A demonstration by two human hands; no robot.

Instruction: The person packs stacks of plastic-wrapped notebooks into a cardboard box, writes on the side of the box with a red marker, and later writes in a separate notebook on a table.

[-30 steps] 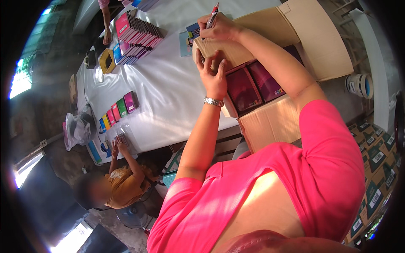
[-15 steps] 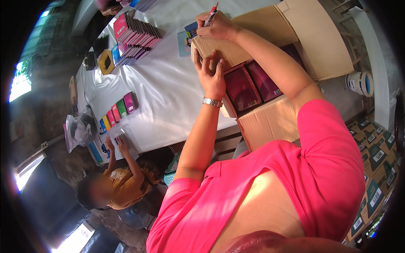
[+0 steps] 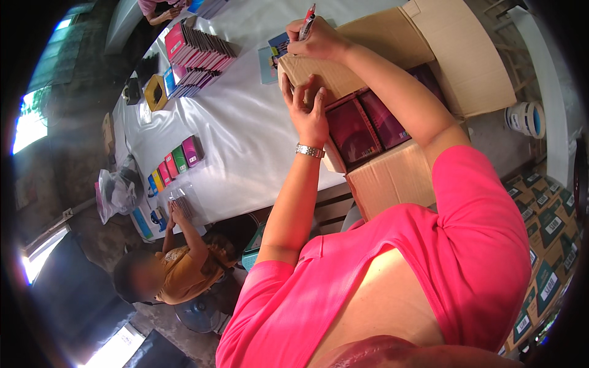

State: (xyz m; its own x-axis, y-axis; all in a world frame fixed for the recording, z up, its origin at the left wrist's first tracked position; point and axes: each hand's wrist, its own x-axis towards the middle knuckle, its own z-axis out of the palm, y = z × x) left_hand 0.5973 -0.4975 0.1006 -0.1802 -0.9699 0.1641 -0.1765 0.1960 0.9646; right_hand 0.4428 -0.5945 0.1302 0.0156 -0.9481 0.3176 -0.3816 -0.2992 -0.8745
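Observation:
An opened brown cardboard carton (image 3: 392,184) stands in front of me, holding dark maroon packs (image 3: 351,132) in a reddish wrapping. At the carton's near left corner, my left hand (image 3: 307,116), a metal watch on its wrist, grips the raised flap (image 3: 337,76) with bent fingers. My right hand (image 3: 319,42) pinches a pen (image 3: 307,23) with a red end, just over the far edge of that flap. The pen's tip is hidden behind the hand and flap. Beyond the flap lies a blue notebook (image 3: 270,58), partly covered.
On the white-covered table (image 3: 245,141) are stacked notebooks (image 3: 199,52), a row of coloured packs (image 3: 175,161) and a yellow tape roll (image 3: 155,91). A co-worker in an orange shirt (image 3: 193,270) sits at the left. A white bucket (image 3: 524,119) and printed cartons (image 3: 546,227) stand at right.
My hands stay almost in place, the right one shifting very slightly with the pen. The seated co-worker's hands have come together, and another person's arm shows more at the top left.

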